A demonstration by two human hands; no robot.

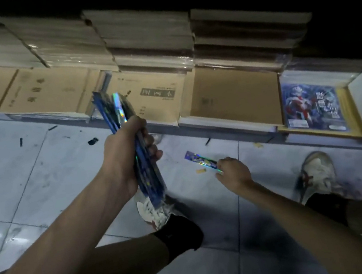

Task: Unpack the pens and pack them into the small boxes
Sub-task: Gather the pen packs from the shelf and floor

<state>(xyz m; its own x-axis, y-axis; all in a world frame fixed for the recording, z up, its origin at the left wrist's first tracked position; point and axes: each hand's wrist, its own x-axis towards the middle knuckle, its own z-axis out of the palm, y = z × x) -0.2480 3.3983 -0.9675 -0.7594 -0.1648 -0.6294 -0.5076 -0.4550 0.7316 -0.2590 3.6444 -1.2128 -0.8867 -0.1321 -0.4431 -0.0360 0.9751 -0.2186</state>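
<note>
Stockroom, stacked flat cartons [142, 36], tiled floor [13, 163]

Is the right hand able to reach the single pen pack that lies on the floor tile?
Probably yes. The right hand is at the near end of the pen pack, and nothing lies over it. The left hand grips a bundle of pen packs, away from it.
</note>
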